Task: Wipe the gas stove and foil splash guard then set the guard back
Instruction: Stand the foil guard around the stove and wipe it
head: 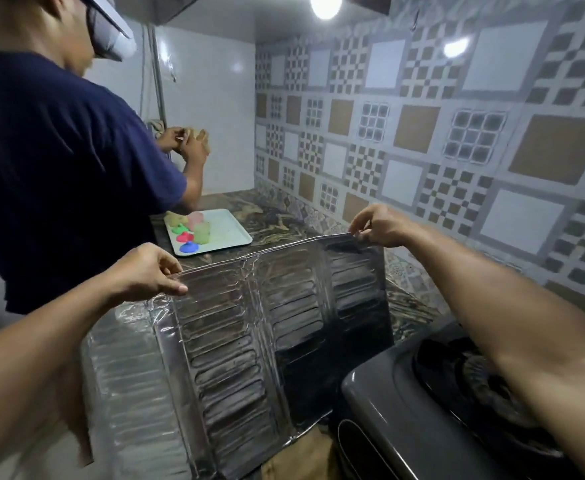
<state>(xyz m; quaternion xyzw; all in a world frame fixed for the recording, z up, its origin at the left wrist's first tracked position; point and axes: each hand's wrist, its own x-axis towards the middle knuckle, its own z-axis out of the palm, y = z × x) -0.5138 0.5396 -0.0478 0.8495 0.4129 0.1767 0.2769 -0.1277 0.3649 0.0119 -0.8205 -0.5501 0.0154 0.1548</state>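
Observation:
The foil splash guard point(249, 334) stands upright in the middle of the view, its ribbed silver panels folded at angles, left of the stove. My left hand point(145, 271) pinches its top edge at the left. My right hand point(381, 225) pinches the top edge at the right corner. The dark grey gas stove point(405, 410) sits at the lower right on the marbled counter, with a black burner partly hidden under my right forearm. No cloth is visible.
A person in a dark blue shirt point(59, 161) stands close on the left, hands raised near the far wall. A pale tray point(228, 230) with coloured moulded shapes lies on the counter behind the guard. A patterned tiled wall point(457, 133) runs along the right.

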